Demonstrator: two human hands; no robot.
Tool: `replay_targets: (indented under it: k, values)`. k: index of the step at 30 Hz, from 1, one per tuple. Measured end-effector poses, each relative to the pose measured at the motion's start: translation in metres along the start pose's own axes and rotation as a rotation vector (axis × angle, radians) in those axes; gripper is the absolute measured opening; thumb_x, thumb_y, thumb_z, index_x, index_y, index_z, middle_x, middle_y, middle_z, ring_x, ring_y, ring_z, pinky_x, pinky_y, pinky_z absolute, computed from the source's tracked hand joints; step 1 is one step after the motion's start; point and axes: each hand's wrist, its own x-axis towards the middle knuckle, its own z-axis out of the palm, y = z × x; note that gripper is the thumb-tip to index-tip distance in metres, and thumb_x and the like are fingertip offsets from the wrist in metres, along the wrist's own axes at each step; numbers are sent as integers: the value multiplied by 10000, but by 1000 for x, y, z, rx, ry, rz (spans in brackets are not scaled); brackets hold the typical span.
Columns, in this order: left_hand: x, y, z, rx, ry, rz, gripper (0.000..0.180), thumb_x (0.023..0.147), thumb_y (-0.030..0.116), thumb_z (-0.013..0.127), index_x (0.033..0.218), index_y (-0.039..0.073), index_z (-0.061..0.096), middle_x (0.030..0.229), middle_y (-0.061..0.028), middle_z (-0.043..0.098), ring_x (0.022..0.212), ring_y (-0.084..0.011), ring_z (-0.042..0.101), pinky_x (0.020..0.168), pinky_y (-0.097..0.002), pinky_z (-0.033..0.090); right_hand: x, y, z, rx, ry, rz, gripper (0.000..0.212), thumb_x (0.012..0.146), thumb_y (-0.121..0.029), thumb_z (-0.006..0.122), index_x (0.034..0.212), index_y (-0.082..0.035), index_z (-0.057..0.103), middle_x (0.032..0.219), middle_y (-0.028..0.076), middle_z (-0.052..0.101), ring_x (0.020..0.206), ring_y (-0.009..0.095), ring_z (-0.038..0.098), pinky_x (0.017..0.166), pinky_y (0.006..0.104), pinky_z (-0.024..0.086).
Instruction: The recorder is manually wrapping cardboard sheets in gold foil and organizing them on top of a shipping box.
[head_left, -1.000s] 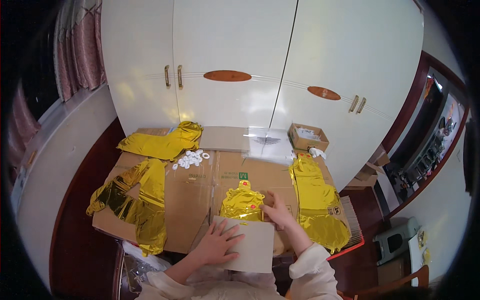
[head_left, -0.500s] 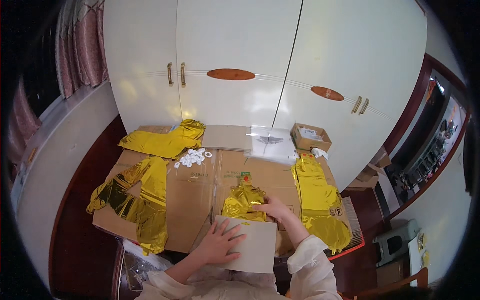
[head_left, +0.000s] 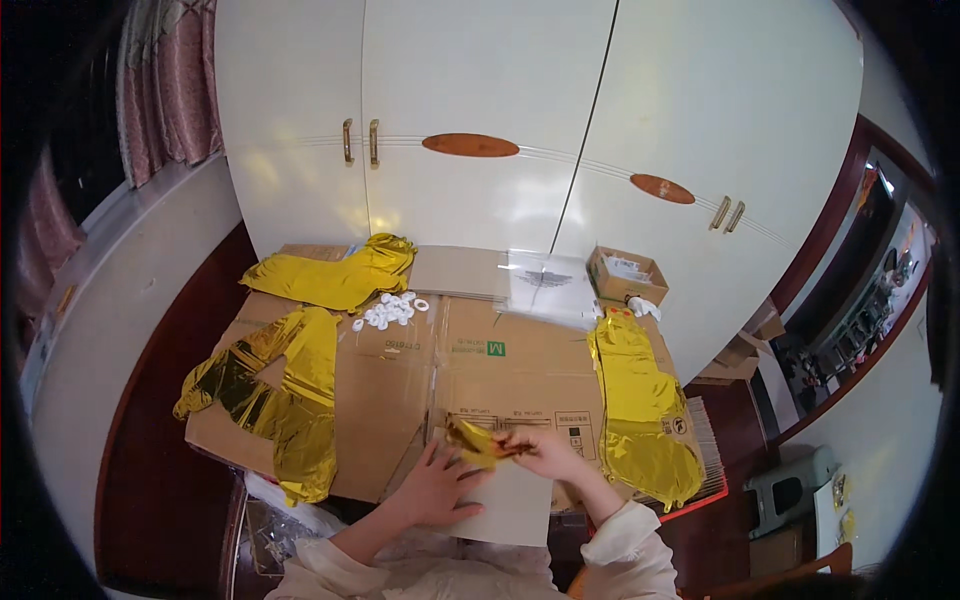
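White cabinet doors [head_left: 480,60] close off the far edge of the cardboard-covered surface [head_left: 385,430], so I read my room sideways: brown cardboard stretches between a gold foil shape [head_left: 308,390] at left and a long foil sheet [head_left: 640,400] at right. I have the left hand [head_left: 435,492] flat, fingers spread on a grey board [head_left: 515,510] at the near edge. My right hand [head_left: 550,455] pinches a small foil piece [head_left: 472,445] over the board's far end; it looks shiny, crumpled and blurred, with darker folds near the fingers.
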Motion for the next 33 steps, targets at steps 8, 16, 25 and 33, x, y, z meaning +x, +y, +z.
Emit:
replay_targets:
  k: [8,16,25,33]
  values:
    - [1,-6,11,114,3,40,633,898,586,462,1441,261,441,1497,-98,414,1446,-387,237,1175,-611,69,-25,-5,19,-305,-44,-140,240,759,18,649,941,-42,505,1214,98,652,1108,320,630,885,412,533]
    - [2,-7,18,104,39,11,632,862,508,518,1413,203,463,1467,-95,445,1420,-392,273,1171,-619,56,-32,-16,25,-487,-32,-144,273,755,-23,667,1001,-54,554,1219,80,645,1130,282,617,896,401,525]
    - [-2,-20,-29,-118,-129,-40,370,818,269,604,1111,51,665,1228,-170,593,1273,-335,482,1092,-458,340,-37,-11,32,-649,-7,-175,359,760,-90,691,1100,-72,578,1225,69,639,1116,244,630,890,392,531]
    - [40,-21,-21,-140,336,80,433,872,188,562,1251,-21,563,1304,-192,572,1248,-311,528,1048,-418,408,-37,-13,33,-628,20,-163,340,743,-99,702,1056,-67,574,1170,74,649,1080,245,639,856,385,538]
